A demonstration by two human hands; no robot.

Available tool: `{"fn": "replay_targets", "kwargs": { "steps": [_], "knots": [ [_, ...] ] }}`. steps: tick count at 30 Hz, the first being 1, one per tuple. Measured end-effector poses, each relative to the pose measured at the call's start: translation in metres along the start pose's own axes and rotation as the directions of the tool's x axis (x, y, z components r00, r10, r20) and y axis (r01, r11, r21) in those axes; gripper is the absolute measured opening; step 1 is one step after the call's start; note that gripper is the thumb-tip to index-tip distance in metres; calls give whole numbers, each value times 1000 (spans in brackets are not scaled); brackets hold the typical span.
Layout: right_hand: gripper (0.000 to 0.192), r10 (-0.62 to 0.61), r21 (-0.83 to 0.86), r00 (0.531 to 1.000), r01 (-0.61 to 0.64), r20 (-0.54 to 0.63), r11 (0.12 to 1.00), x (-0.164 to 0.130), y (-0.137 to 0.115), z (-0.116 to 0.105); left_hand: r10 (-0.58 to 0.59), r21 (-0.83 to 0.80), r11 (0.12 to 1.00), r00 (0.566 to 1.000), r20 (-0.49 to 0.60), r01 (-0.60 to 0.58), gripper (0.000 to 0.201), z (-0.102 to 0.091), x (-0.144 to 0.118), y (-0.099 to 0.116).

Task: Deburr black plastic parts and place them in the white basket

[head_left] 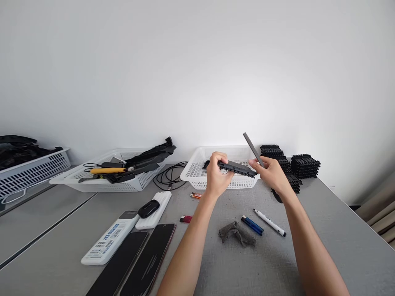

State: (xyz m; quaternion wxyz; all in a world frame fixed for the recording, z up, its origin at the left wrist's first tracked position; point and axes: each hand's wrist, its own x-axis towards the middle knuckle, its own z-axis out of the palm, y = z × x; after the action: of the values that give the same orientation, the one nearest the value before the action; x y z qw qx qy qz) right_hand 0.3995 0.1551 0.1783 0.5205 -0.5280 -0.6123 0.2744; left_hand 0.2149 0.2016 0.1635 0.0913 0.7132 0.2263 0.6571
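Black strip (238,168) partly hidden by left hand (217,174), leftmost basket (33,174) — cut off at left

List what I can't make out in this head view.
From the head view:
- File-like tool: middle hidden by the right hand.
- Red lighter: right end behind the left forearm.
- Leftmost phone: near end cut off by the bottom edge.
- White marker: print too small.

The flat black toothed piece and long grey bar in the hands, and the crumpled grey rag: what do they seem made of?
Flat black toothed piece: probably matte plastic, given its even colour and repeated notches.
Long grey bar: likely dull metal; straight, crisp edges.
Crumpled grey rag: apparently soft, matte fabric, from its folds.
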Motion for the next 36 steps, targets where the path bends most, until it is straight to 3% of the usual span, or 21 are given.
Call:
{"fn": "replay_targets", "kwargs": {
  "steps": [2,4,7,9,12,14,17,20,22,24,27,33,36],
  "knots": [
    [46,98,130,989,-112,114,985,2,2,-1,29,-35,999,999,-24,-30,42,0,1,0],
    [57,154,256,969,-201,193,946,3,4,-1,54,-33,998,998,22,-54,40,-1,3,2],
    [71,180,383,974,-220,139,897,5,6,-1,44,68,996,986,162,-56,39,-6,6,7],
    [72,184,435,981,-191,59,880,7,8,-2,-31,128,992,969,247,-1,45,-10,7,10],
    [70,183,481,982,-141,-42,865,9,13,-5,-215,45,976,892,398,215,63,-14,7,14],
    [69,178,486,981,-117,-81,866,10,16,-6,-329,-89,909,830,450,408,75,-12,6,16],
    [67,145,453,986,-93,-82,887,12,20,-3,-536,-240,739,765,356,630,89,-7,7,14],
    [69,106,386,993,-82,-43,919,13,22,1,-665,-242,659,702,255,712,82,-4,8,7],
    [69,84,347,995,-60,-53,936,13,21,3,-650,-222,690,724,229,689,62,-5,8,1],
    [62,52,312,992,-14,-113,950,13,19,3,-598,-183,763,784,167,620,44,-7,7,-6],
    [47,-20,249,979,71,-201,966,14,18,1,-515,-65,853,855,56,518,33,-9,7,-13],
    [56,-210,-96,884,187,-417,978,12,19,-3,-446,-41,893,893,60,449,29,-12,8,-20],
    [57,-260,-233,859,170,-441,958,10,15,-6,-405,-43,912,911,70,409,26,-14,9,-20]
  ]
}}
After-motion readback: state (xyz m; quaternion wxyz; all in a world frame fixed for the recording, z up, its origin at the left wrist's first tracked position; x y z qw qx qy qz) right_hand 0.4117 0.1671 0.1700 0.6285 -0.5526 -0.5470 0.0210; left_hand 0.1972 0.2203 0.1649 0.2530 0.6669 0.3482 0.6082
